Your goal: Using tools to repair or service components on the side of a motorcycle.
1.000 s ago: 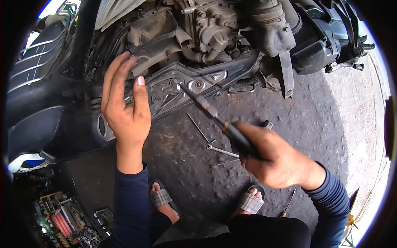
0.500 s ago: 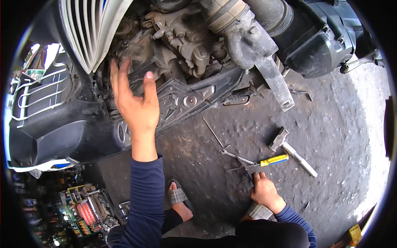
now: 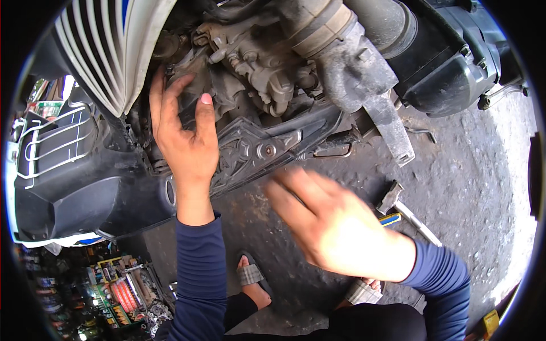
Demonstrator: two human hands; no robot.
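Observation:
My left hand [image 3: 187, 136] reaches into the opened side of a motor scooter, beside its dusty engine [image 3: 261, 62]. Its fingers are spread, the fingertips against or close to a grimy part there; nothing shows in its grasp. In mid-air over the floor is my right hand [image 3: 341, 227], back upward, fingers pointing at the scooter's black side panel [image 3: 250, 148]. Motion smears those fingers, and I cannot make out anything in them. Behind this hand lies a hammer [image 3: 412, 213], with part of a yellow and blue screwdriver handle [image 3: 390, 219] showing next to it.
A grey duct [image 3: 352, 74] hangs loose-ended over the dark floor [image 3: 455, 170] at the right. A ribbed pale panel [image 3: 108, 45] borders the engine at the left. My sandalled foot [image 3: 250, 273] stands below. A crate of assorted parts [image 3: 122, 292] sits at lower left.
My right hand has risen from the tools on the floor and swung up and left toward the scooter. My left hand stays by the engine, its fingers slightly shifted. The view has moved a little.

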